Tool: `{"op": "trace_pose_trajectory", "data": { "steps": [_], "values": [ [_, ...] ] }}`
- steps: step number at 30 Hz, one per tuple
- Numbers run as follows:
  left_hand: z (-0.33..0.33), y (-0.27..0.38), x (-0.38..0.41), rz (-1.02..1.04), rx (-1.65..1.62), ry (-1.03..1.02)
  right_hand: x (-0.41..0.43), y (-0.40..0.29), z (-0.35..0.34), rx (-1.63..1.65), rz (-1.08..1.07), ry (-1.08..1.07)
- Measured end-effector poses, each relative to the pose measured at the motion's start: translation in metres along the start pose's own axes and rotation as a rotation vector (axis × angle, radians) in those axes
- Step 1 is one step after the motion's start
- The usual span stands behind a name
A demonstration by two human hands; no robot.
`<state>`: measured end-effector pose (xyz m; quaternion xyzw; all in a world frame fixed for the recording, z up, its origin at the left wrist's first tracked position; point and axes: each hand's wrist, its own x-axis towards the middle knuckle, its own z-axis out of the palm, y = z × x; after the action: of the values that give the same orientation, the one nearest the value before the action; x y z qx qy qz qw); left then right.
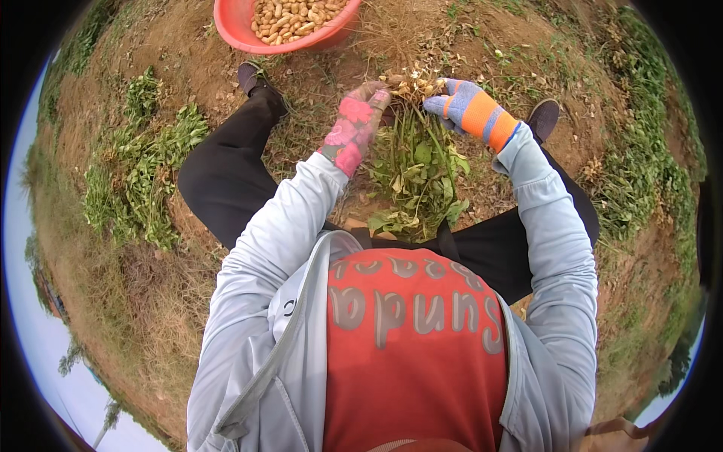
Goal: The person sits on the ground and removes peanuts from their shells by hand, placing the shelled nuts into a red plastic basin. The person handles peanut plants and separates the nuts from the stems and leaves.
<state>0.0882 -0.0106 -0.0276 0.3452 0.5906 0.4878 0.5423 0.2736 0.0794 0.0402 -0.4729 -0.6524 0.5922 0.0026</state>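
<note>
A bunch of peanut plants lies between my legs, its pods and roots [415, 86] away from me and its green stems and leaves [421, 169] towards my body. My right hand [474, 113], in a blue and orange striped knit glove, grips the right side of the bunch near the pods. At the left edge of the pods is my left hand [357, 121], in a pink flowered glove. Its fingers are curled and slightly blurred; what they hold cannot be made out. Beyond my left foot stands a red plastic basin [243, 35] with many picked peanuts [291, 20] in it.
My legs in black trousers [226, 169] spread to both sides on bare soil. Pulled peanut plants [149, 175] lie in a heap at the left. A long row of leafy plants [644, 164] runs along the right. Dry roots and stalks [404, 28] lie right of the basin.
</note>
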Motion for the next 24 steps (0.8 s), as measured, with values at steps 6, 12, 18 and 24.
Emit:
{"op": "trace_pose_trajectory", "data": {
  "steps": [6,12,18,24],
  "values": [
    [0.002,0.008,-0.007,0.08,0.04,-0.128,0.001,0.003,-0.001,0.056,0.036,-0.01],
    [0.008,-0.015,0.003,0.068,0.108,-0.079,0.003,0.002,-0.002,0.092,0.037,-0.059],
    [0.003,-0.015,0.011,0.076,0.253,-0.011,0.004,0.009,-0.029,0.05,-0.167,0.34],
    [0.014,-0.008,0.001,-0.03,-0.027,-0.02,0.0,-0.003,-0.009,-0.086,-0.366,0.154]
  ]
}}
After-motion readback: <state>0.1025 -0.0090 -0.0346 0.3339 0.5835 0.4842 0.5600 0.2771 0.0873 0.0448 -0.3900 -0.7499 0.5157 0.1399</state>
